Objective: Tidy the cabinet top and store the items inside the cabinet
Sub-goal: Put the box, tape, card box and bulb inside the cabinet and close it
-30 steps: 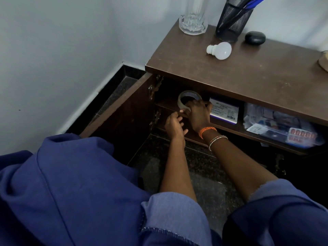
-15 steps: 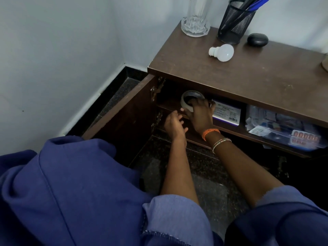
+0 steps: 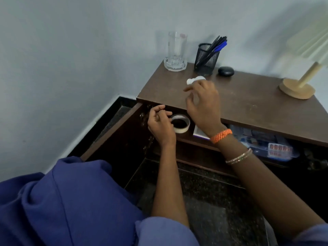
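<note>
My right hand (image 3: 202,103), fingers loose and holding nothing, is just before the bulb (image 3: 196,79); its neck points left.

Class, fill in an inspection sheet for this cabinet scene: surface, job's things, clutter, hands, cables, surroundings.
Surface: brown cabinet top, door open.
Job's things: light bulb, drinking glass, mesh pen holder and black oval case on top; tape roll on the inner shelf.
Clutter: plastic packets and a white box on the shelf.
Hands: right hand reaching over the bulb, open; left hand loosely curled beside the tape, holding nothing.
Cables: nothing seen.
Surroundings: wooden lamp, grey wall, dark speckled floor.
</note>
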{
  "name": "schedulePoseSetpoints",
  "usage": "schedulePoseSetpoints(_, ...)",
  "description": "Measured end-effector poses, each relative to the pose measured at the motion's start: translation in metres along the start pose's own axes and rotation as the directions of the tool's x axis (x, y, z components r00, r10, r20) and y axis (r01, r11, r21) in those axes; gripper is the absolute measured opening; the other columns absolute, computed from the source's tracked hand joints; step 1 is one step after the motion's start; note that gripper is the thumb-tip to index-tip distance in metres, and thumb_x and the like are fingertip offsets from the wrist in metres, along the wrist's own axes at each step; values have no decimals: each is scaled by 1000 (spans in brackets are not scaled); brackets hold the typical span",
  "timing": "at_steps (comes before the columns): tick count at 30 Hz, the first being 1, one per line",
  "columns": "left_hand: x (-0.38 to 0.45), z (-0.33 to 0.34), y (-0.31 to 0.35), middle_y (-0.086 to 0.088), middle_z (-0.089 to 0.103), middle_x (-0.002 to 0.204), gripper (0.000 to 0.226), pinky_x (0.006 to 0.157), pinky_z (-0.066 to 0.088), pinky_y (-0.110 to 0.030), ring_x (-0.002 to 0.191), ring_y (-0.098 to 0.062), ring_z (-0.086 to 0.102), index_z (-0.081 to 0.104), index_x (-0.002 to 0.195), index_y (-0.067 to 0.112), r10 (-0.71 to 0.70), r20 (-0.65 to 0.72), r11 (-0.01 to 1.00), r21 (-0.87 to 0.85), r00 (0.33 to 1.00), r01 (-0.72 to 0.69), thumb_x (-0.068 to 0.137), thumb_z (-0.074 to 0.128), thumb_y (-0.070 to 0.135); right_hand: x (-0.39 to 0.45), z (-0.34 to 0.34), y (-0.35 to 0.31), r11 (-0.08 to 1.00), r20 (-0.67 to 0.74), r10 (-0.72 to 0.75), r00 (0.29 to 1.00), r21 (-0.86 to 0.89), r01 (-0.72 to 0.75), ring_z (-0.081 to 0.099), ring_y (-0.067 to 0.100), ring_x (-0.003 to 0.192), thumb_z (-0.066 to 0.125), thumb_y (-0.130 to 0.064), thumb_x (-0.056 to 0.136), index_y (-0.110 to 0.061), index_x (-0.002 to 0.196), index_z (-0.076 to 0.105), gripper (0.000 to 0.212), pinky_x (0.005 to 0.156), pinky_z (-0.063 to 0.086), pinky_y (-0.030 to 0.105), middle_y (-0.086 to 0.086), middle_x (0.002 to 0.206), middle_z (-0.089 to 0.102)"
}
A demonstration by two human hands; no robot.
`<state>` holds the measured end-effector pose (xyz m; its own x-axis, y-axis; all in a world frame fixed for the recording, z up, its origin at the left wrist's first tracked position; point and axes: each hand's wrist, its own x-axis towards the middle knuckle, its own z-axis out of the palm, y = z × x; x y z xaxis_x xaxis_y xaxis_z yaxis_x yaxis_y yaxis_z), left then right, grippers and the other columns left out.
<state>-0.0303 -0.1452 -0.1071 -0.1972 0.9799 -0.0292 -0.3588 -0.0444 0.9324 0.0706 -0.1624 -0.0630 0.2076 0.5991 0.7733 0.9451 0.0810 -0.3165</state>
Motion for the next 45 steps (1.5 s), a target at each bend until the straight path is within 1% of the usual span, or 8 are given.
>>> schedulePoseSetpoints(5, 2, 1, 12, 0, 67, 83, 23, 48, 45, -21, 59, -4, 57, 61, 94, 27, -89, 161, 995, -38, 983, 96, 86, 47, 11, 51, 11, 38, 955, 162, 293, 942, -98, -280, 47, 32, 112, 62, -23, 80, -12, 116, 60, 37, 94, 41, 38, 13, 120, 52)
schedulePoseSetpoints(13, 9, -5, 9, -2, 68, 91, 22, 50, 47, -21, 70, -12, 59, 60, 103, 24, -157, 126, 985, -59, 980, 165, 88, 47, 14, 59, 39, 69, 901, 450, 431, 782, -258, -348, 51, 34, 116, 62, -32, 80, -21, 133, 47, 56, 99, 43, 48, 14, 129, 47)
schedulePoseSetpoints(22, 13, -5, -3, 0, 68, 86, 24, 48, 46, -19, 63, -8, 58, 59, 109, 18, -180, 83, 983, -2, 980, 181, 92, 43, 12, 46, 16, 45, 939, 238, 327, 915, 28, -343, 57, 24, 102, 67, -21, 78, -17, 117, 62, 39, 89, 48, 36, 10, 112, 62)
schedulePoseSetpoints(27, 18, -21, -23, -2, 67, 88, 26, 46, 44, -21, 61, -9, 55, 59, 101, 19, -284, -110, 957, 21, 952, 288, 89, 41, 3, -15, -14, -18, 902, 71, 260, 963, 339, -268, 56, 4, 97, 70, -23, 81, -20, 117, 57, 39, 80, 48, 15, -3, 115, 60)
schedulePoseSetpoints(32, 20, -49, -43, -12, 65, 100, 32, 49, 41, -24, 62, -12, 51, 58, 108, 7, -433, -297, 899, -71, 851, 432, 86, 37, -5, -106, 17, -45, 813, 260, 342, 903, 400, -423, 55, 1, 99, 73, -21, 80, -18, 114, 55, 38, 83, 45, 11, -4, 113, 59)
schedulePoseSetpoints(36, 21, -55, -46, -10, 64, 97, 32, 49, 41, -24, 63, -12, 52, 59, 107, 6, -471, -313, 878, -72, 825, 474, 87, 36, -2, -113, 65, -30, 802, 382, 433, 816, 251, -543, 61, 19, 92, 70, -25, 81, -14, 106, 55, 31, 73, 45, 28, 3, 102, 64)
schedulePoseSetpoints(40, 26, -60, -43, -5, 63, 91, 33, 52, 42, -25, 66, -12, 53, 60, 108, 7, -515, -240, 848, -4, 823, 530, 89, 34, 2, -88, 117, -14, 844, 347, 526, 777, -100, -527, 51, 36, 113, 65, -36, 80, -8, 117, 51, 48, 98, 34, 50, 16, 115, 62)
schedulePoseSetpoints(45, 32, -63, -47, 0, 61, 78, 23, 52, 41, -26, 62, -11, 50, 59, 97, 14, -565, -148, 815, 48, 811, 577, 88, 38, 6, -65, 167, 3, 872, 438, 478, 761, -336, -355, 41, 43, 124, 63, -39, 81, -1, 129, 47, 64, 106, 14, 64, 21, 121, 59)
